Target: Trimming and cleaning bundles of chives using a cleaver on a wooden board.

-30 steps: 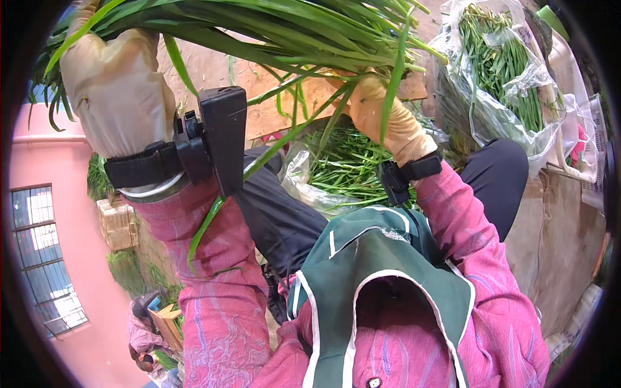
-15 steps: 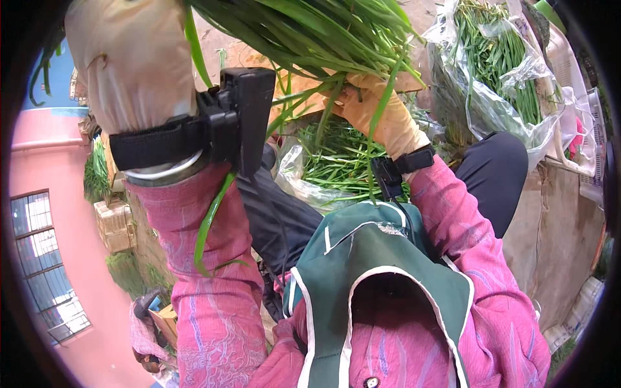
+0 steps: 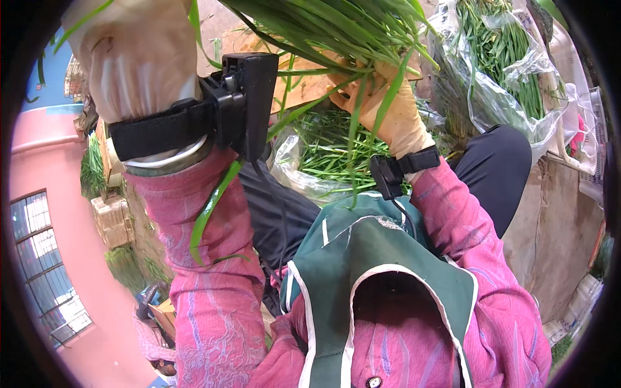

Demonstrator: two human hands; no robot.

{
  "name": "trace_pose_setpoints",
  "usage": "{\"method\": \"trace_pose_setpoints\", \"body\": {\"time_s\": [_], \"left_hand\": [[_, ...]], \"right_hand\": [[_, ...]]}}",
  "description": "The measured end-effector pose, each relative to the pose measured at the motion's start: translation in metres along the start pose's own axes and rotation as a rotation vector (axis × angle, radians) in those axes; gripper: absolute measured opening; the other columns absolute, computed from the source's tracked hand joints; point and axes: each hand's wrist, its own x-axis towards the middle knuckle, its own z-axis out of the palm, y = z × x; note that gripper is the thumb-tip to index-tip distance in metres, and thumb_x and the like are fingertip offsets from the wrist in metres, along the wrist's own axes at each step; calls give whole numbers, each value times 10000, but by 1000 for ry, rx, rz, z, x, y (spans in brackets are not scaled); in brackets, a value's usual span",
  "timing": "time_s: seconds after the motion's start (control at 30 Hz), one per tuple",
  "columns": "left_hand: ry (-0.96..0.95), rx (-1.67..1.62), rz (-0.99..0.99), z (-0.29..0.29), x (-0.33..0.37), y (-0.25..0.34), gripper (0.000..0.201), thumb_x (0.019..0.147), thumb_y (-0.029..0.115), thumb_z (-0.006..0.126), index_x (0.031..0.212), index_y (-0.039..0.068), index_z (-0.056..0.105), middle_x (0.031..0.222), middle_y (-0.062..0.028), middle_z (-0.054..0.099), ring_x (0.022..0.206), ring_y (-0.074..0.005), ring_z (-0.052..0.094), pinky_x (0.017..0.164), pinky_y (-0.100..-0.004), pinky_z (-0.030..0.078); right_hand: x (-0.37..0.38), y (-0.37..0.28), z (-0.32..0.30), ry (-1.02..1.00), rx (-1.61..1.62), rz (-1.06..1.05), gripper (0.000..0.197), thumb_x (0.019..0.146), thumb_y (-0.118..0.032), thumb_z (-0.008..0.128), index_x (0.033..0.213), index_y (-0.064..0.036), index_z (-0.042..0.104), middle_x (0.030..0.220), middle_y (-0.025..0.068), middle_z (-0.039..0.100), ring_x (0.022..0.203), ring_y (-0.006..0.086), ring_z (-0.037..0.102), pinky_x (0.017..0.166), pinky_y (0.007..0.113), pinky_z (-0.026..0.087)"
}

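A bunch of long, flat green leaves that look like garlic chives (image 3: 336,26) crosses the upper middle, its pale stem ends to the right. My right hand (image 3: 381,110), in a pale yellowish glove, is closed round the bunch from below near those ends. Several loose blades droop past its fingers. Large and close at the upper left is my left hand (image 3: 132,55) in a whitish glove, beside the bunch's leafy side. Its fingers run past the top edge, so their grip is hidden. One stray blade (image 3: 213,207) lies along my left sleeve.
Cut greens (image 3: 336,145) lie in a clear plastic bag between my knees, with a tan board (image 3: 297,87) behind. At the right, a plastic-lined basket (image 3: 559,139) holds more chives. A pink wall (image 3: 58,155) and a person (image 3: 152,336) are at the left.
My right hand and the bunch's stem ends have shifted slightly right and down. The left hand stays in nearly the same place.
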Motion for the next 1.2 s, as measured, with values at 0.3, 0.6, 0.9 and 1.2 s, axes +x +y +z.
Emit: {"method": "trace_pose_setpoints", "body": {"time_s": [0.3,0.6,0.9,1.2], "left_hand": [[35,-60,-54,16,-15,-6,64,702,106,600,683,62,643,707,-119,628,736,-307,610,685,-400,486],[-11,213,33,47,-56,-60,66,708,118,605,668,70,628,695,-109,627,736,-300,609,703,-403,489],[-9,-264,-255,31,-28,-15,64,772,101,578,802,46,592,804,-106,630,789,-273,617,737,-360,497],[172,-908,-696,13,1,39,122,831,76,541,940,25,558,879,-105,622,831,-247,616,750,-331,505]], "right_hand": [[-7,-4,-37,441,-25,-91,107,945,-174,571,944,-83,627,804,28,616,696,180,571,656,366,501],[-53,-28,-131,142,-2661,1017,333,811,-266,632,1095,-99,675,1157,109,673,1075,300,642,845,433,508],[2,32,30,-100,-455,167,448,896,-354,681,1231,-85,553,1183,38,602,1081,164,557,898,366,404],[-6,24,1,116,-820,56,226,978,-263,555,958,-42,596,740,14,561,518,95,405,549,294,386]]}}
